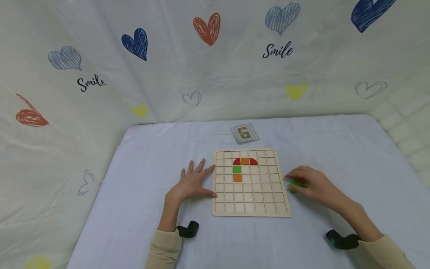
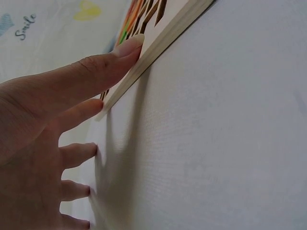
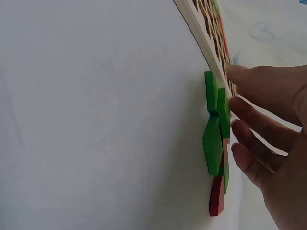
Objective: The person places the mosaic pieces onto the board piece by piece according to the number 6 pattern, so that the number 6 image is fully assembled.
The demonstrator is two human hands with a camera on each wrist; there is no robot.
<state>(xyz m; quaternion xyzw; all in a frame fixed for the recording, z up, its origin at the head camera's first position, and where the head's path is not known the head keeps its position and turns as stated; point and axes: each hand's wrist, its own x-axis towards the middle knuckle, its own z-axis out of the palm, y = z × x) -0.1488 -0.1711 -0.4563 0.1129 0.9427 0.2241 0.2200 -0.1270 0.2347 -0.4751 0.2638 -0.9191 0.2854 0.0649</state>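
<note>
A square wooden grid board (image 1: 252, 211) lies on the white-covered table. Two red rounded tiles (image 1: 237, 161) with an orange tile (image 1: 245, 161) between them form a row on it; a green tile (image 1: 237, 169) and another orange tile (image 1: 237, 178) run down below the left one. My left hand (image 1: 189, 184) spreads its fingers, thumb and index finger touching the board's left edge. Right of the board, my right hand (image 1: 314, 184) hovers with bent fingers over a small pile of green tiles (image 3: 212, 146) and red tiles (image 3: 217, 196). No tile shows clearly pinched.
Behind the board lies a small pattern card (image 1: 245, 133) with a gridded coloured figure. A pale cloth backdrop (image 1: 235, 74) printed with hearts hangs behind the table. Black straps with small devices (image 1: 342, 240) sit at both wrists.
</note>
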